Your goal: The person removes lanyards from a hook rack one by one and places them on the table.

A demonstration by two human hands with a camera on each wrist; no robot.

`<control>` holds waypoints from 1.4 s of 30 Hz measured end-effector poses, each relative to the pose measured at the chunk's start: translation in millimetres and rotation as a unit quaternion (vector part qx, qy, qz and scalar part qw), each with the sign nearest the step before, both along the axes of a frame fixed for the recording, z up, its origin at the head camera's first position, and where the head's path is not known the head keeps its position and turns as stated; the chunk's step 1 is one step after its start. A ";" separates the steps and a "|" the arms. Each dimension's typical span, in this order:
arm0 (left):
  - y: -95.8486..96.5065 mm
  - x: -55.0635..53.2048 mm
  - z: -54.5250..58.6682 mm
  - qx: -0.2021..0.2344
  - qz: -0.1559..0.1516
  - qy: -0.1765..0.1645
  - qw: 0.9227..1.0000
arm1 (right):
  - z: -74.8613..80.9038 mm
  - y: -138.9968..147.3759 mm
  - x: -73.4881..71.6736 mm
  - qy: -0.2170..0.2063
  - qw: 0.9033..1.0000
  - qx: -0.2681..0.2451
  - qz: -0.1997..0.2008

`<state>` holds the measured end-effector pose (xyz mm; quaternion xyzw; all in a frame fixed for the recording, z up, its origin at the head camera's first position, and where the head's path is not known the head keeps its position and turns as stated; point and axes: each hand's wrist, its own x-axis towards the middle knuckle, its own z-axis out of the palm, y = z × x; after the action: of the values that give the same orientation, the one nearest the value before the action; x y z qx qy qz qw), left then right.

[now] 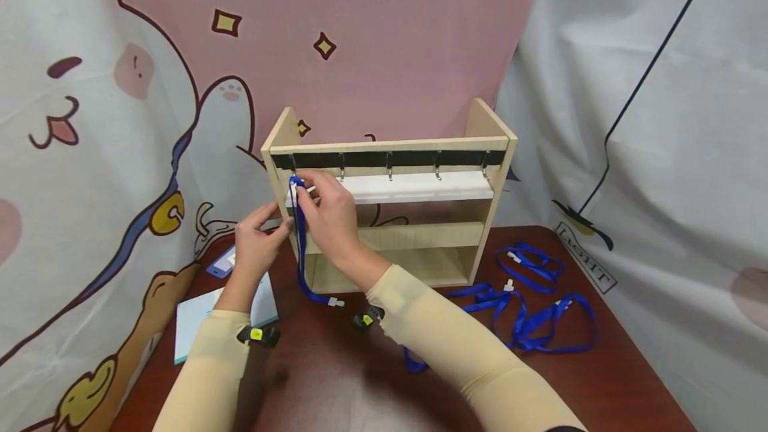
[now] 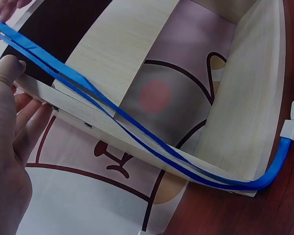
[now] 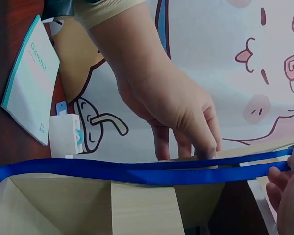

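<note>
At the leftmost hook of a small wooden rack (image 1: pixel 429 237), my right hand (image 1: pixel 333 215) pinches the upper end of a blue lanyard (image 1: pixel 301 252). The strap hangs down along the rack's left side, its white clip end (image 1: pixel 336 302) by the tabletop. My left hand (image 1: pixel 255 245) grips the edge of the left side panel (image 2: pixel 78 110), thumb on one face and fingers on the other in the left wrist view. In the right wrist view the lanyard (image 3: pixel 122 171) runs across in front of the left hand (image 3: pixel 181 107).
Several metal hooks (image 1: pixel 390 167) line the rack's dark strip, above a white ledge (image 1: pixel 420 187). More blue lanyards (image 1: pixel 534 332) lie on the table at right. A white-and-teal booklet (image 1: pixel 195 319) and a small blue-and-white item (image 1: pixel 221 264) lie at left.
</note>
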<state>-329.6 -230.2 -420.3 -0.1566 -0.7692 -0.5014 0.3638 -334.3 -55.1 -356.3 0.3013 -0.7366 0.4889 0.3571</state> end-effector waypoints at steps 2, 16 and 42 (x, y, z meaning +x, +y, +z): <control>0.4 -1.0 -0.1 0.000 -0.001 0.004 1.000 | 0.1 0.2 -1.0 0.007 1.000 -0.011 0.000; 2.9 2.1 2.4 0.013 -0.011 -0.003 1.000 | 7.5 2.4 5.5 0.058 0.997 -0.033 0.046; -16.2 -22.2 -24.6 -0.008 0.009 -0.039 0.999 | 79.3 87.7 26.8 0.045 0.980 -0.057 0.185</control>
<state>-351.8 -246.4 -445.0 -0.1327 -0.7882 -0.4975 0.3369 -307.5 32.6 -277.0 0.4336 -0.6223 0.5736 0.3093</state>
